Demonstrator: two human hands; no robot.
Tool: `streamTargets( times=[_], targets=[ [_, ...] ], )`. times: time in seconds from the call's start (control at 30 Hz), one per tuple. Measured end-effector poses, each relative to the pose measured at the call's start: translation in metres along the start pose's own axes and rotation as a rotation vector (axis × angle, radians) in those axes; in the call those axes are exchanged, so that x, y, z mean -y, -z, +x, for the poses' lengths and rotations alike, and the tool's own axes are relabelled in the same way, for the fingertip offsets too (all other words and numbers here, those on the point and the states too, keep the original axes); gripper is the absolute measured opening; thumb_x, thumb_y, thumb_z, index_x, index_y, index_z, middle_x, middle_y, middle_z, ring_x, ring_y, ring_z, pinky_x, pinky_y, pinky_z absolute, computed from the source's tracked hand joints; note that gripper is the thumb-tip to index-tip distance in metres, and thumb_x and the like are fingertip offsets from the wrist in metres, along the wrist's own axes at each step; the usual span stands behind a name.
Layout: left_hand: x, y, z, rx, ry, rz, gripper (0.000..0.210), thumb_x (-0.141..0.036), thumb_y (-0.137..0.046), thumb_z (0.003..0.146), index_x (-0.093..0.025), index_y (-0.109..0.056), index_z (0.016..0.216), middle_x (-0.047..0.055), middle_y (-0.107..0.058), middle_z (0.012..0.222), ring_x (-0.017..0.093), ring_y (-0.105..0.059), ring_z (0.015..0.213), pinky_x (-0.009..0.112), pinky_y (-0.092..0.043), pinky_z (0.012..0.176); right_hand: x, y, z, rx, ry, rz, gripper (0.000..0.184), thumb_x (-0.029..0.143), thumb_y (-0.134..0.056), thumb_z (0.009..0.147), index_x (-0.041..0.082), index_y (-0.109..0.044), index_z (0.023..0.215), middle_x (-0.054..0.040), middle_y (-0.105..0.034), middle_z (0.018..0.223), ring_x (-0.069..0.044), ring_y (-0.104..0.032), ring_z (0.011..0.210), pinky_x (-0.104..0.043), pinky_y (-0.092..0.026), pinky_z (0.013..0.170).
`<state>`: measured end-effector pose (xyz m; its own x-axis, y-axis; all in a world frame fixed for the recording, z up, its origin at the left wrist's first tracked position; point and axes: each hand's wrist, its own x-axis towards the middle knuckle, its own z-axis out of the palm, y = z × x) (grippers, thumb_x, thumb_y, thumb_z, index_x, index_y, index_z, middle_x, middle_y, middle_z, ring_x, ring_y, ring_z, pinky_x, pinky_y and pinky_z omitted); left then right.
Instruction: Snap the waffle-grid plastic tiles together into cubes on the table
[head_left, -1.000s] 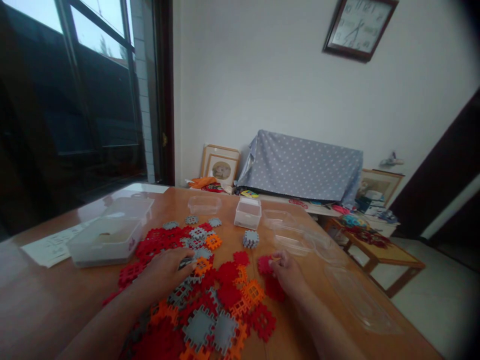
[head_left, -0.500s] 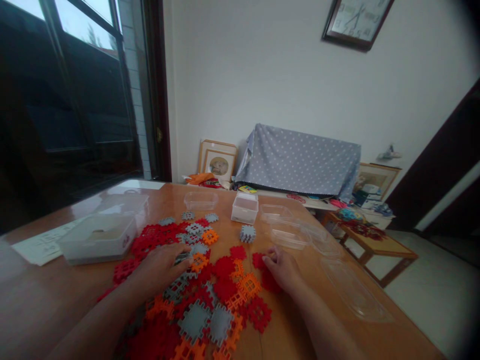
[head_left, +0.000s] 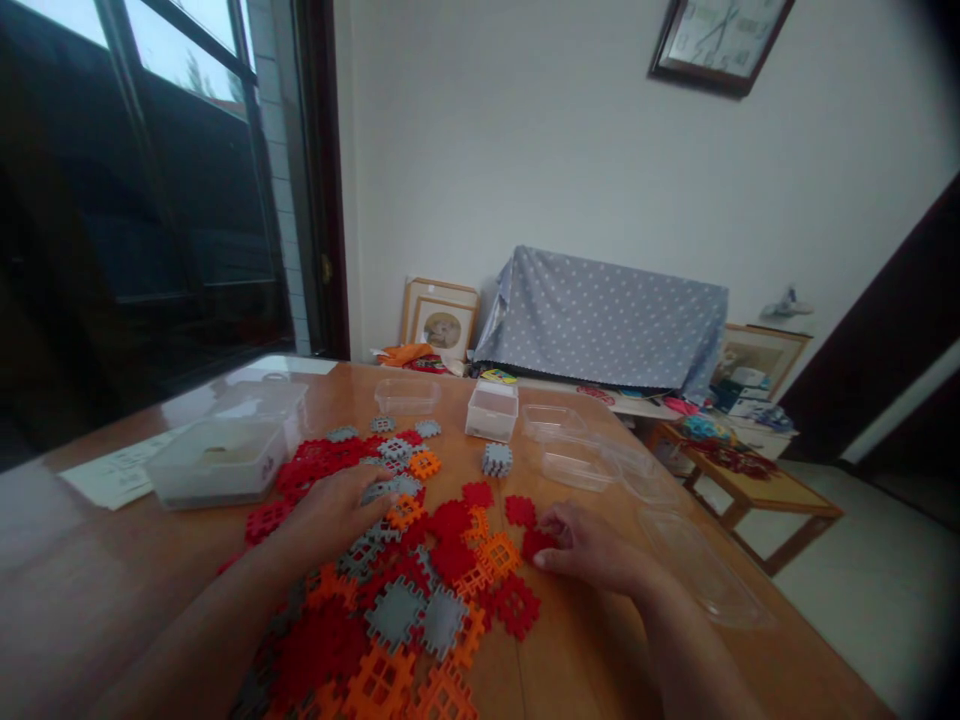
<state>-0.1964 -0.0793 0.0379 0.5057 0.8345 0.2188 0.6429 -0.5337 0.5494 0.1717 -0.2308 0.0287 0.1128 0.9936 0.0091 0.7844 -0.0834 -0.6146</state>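
My left hand reaches over the heap of notched plastic building tiles. Its thumb and fingers close around a grey tile, partly hidden by the fingers. At the heap's right side, my right hand has curled fingers, with thumb and forefinger on a red tile. Just beyond them another red tile lies flat. Between the hands are orange tiles, red tiles and grey tiles, some solid and some with window-like openings. A small stack of grey tiles stands apart farther back.
A lidded clear box stands at left on paper sheets. At the back are a small white box and a clear tray. Several clear containers and a clear lid line the table's right side.
My right hand has drawn back slightly to the right, uncovering one red tile that lies flat. My left hand remains over the grey tiles. The view has shifted a little.
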Motion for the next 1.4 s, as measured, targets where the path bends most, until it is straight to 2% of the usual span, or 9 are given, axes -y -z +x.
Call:
streamTargets(
  times=[0.1,0.37,0.53,0.6,0.73,0.97,1.07,1.2,1.4],
  targets=[
    [-0.017,0.006,0.000,-0.003,-0.024,-0.045,0.051,-0.054,-0.054,0.087,-0.021,-0.067,0.123,0.009,-0.069,0.127,0.028,-0.062,0.120,0.035,-0.045,0.103,0.005,0.000,-0.001,0.105,0.034,-0.092,0.036,0.038,-0.081,0.068,0.024,-0.070,0.100,-0.0049,-0.068,0.100,-0.023,-0.062,0.086,-0.033,-0.046,0.073],
    [-0.067,0.028,0.011,0.072,-0.040,-0.316,0.044,-0.048,-0.062,0.082,-0.022,-0.070,0.117,0.007,-0.072,0.121,0.027,-0.066,0.112,0.034,-0.050,0.096,0.010,-0.008,0.002,0.094,-0.023,-0.174,0.032,0.034,-0.077,0.068,0.022,-0.067,0.097,-0.0057,-0.067,0.100,-0.023,-0.062,0.086,-0.033,-0.044,0.073],
    [-0.047,0.033,0.024,-0.123,0.144,-0.269,0.039,-0.046,-0.052,0.088,-0.017,-0.069,0.108,0.008,-0.076,0.099,0.025,-0.071,0.092,0.034,-0.054,0.080,0.005,-0.016,0.004,0.088,-0.006,-0.192,0.029,0.034,-0.074,0.071,0.021,-0.066,0.096,-0.0067,-0.067,0.100,-0.023,-0.062,0.087,-0.033,-0.044,0.075],
    [-0.036,0.030,0.025,-0.160,0.203,-0.233,0.039,-0.046,-0.052,0.088,-0.018,-0.069,0.110,0.007,-0.076,0.100,0.025,-0.070,0.092,0.033,-0.053,0.080,0.003,-0.019,0.007,0.086,0.008,-0.191,0.027,0.035,-0.072,0.073,0.022,-0.066,0.096,-0.0071,-0.068,0.099,-0.023,-0.063,0.086,-0.033,-0.044,0.075],
    [-0.029,0.012,0.020,-0.096,0.125,-0.135,0.038,-0.045,-0.058,0.085,-0.020,-0.070,0.110,0.007,-0.075,0.110,0.025,-0.068,0.102,0.032,-0.051,0.087,0.004,-0.017,0.008,0.111,0.065,-0.133,0.013,0.033,-0.060,0.083,0.023,-0.068,0.088,-0.0053,-0.070,0.093,-0.022,-0.064,0.084,-0.033,-0.045,0.076],
    [-0.035,-0.012,0.016,0.051,0.002,-0.128,0.046,-0.049,-0.056,0.087,-0.022,-0.068,0.123,0.009,-0.069,0.129,0.027,-0.062,0.121,0.035,-0.047,0.101,-0.002,-0.016,0.010,0.106,0.080,0.154,0.029,0.034,-0.043,0.094,0.024,-0.070,0.094,-0.0003,-0.066,0.077,-0.017,-0.059,0.066,-0.027,-0.044,0.061],
    [-0.030,-0.014,0.020,0.034,0.018,-0.101,0.050,-0.052,-0.054,0.088,-0.020,-0.066,0.125,0.011,-0.068,0.131,0.028,-0.061,0.122,0.037,-0.046,0.104,-0.007,-0.016,0.013,0.133,0.047,0.195,0.029,0.035,-0.046,0.093,0.023,-0.072,0.098,-0.0004,-0.065,0.075,-0.017,-0.059,0.066,-0.028,-0.045,0.062],
    [-0.022,-0.017,0.024,-0.009,0.028,-0.090,0.053,-0.056,-0.052,0.089,-0.020,-0.066,0.124,0.009,-0.069,0.129,0.028,-0.063,0.121,0.037,-0.047,0.103,-0.006,-0.008,0.013,0.052,0.069,0.081,0.024,0.029,-0.059,0.084,0.022,-0.074,0.103,-0.0048,-0.068,0.096,-0.020,-0.063,0.086,-0.032,-0.048,0.078],
    [-0.015,-0.017,0.027,-0.054,0.034,-0.096,0.048,-0.056,-0.052,0.089,-0.022,-0.068,0.118,0.006,-0.072,0.122,0.027,-0.065,0.115,0.035,-0.049,0.099,0.005,0.006,-0.003,0.166,0.029,-0.045,0.051,0.036,-0.079,0.070,0.026,-0.067,0.118,-0.0062,-0.064,0.111,-0.022,-0.062,0.092,-0.033,-0.048,0.079]
  ],
)
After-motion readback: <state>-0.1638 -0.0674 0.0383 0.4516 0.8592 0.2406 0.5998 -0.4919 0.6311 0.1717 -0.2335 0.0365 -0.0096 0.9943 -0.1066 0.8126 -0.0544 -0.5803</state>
